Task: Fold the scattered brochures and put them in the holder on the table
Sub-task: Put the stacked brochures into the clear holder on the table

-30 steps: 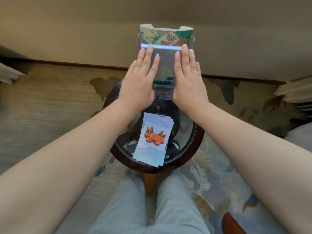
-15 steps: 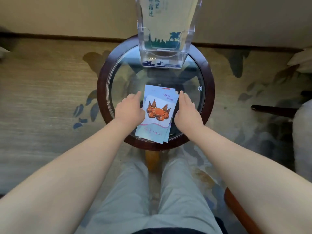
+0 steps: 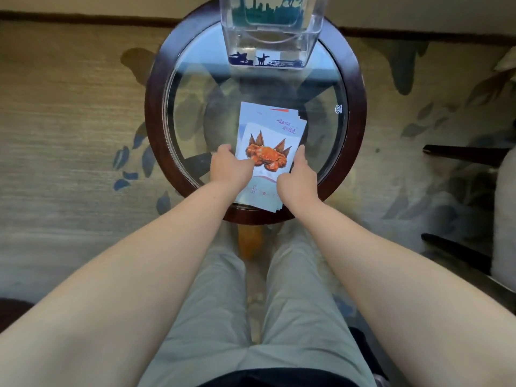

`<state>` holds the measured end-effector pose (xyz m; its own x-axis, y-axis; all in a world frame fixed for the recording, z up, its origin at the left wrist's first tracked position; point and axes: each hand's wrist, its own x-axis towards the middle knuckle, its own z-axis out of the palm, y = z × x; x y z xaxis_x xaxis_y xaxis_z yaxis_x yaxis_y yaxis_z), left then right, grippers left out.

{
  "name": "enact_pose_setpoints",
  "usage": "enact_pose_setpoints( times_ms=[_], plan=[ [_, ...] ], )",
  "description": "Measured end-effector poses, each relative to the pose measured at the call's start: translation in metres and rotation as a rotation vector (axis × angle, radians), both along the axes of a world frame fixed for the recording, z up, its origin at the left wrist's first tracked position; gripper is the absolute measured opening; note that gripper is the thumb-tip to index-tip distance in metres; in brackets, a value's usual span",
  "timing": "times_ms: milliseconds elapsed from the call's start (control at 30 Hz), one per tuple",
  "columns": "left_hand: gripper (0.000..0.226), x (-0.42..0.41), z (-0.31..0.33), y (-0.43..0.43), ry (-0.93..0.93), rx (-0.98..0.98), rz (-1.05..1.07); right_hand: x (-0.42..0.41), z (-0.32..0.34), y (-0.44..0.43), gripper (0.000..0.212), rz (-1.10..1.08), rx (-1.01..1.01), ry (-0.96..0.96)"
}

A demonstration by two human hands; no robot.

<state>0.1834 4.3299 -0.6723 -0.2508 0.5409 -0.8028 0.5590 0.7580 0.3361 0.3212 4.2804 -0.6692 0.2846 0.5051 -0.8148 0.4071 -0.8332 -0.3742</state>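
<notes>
Head view: the brochures lie as a loose stack on the near half of the table, crab cover uppermost. Their long axis runs away from you toward the holder, with the far end leaning slightly to your right. The printed heading sits at the far end, so the cover reads upright to you. The stack is not squared: several edges fan out at the far right corner. The near end reaches over the dark wooden rim.

Your left hand grasps the left edge, thumb laid on the cover beside the crab. Your right hand covers the near right corner, one finger straight along the right edge. I cannot tell whether it has any hold underneath.

Risks, as judged:
- The top is glass and likely slick. A sideways pull would probably spread the fan further.
- With the near end over the rim, a loosened grip could let lower sheets slide onto your lap or the carpet.
- If you lift one brochure, the ones beneath may drag along.
- Creasing before the edges are aligned would give a skewed fold, which may sit badly in the holder.

The holder stands at the far edge, well apart from the stack, with a sheet already in it. A hasty reach could knock it.
</notes>
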Motion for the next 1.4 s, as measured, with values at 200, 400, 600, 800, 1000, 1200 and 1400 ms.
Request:
enact_pose_setpoints(
  times_ms=[200,400,600,800,1000,1200,1400],
  plan=[
    [0.019,0.004,-0.001,-0.004,-0.095,-0.128,0.118,0.001,0.002,0.008,0.082,-0.25,0.01,0.043],
    [0.012,-0.008,-0.008,-0.004,-0.067,-0.139,0.106,0.007,-0.01,0.017,0.075,-0.288,-0.038,0.119],
    [0.014,-0.022,0.002,0.001,-0.212,-0.305,0.082,0.005,-0.005,0.018,0.027,-0.149,-0.013,0.16],
    [0.052,-0.027,0.031,0.012,-0.241,0.131,0.076,0.014,0.027,0.031,0.033,-0.025,0.276,0.132],
    [0.068,-0.035,0.086,0.04,-0.386,0.459,-0.18,0.028,0.061,0.047,0.039,0.025,0.435,0.139],
    [0.009,-0.036,0.112,0.045,-0.194,0.621,-0.568,0.043,0.077,0.041,0.027,0.286,0.437,-0.025],
    [0.02,-0.039,0.119,0.031,-0.066,0.624,-0.732,0.048,0.1,0.036,0.039,0.464,0.575,-0.03]
  ],
)
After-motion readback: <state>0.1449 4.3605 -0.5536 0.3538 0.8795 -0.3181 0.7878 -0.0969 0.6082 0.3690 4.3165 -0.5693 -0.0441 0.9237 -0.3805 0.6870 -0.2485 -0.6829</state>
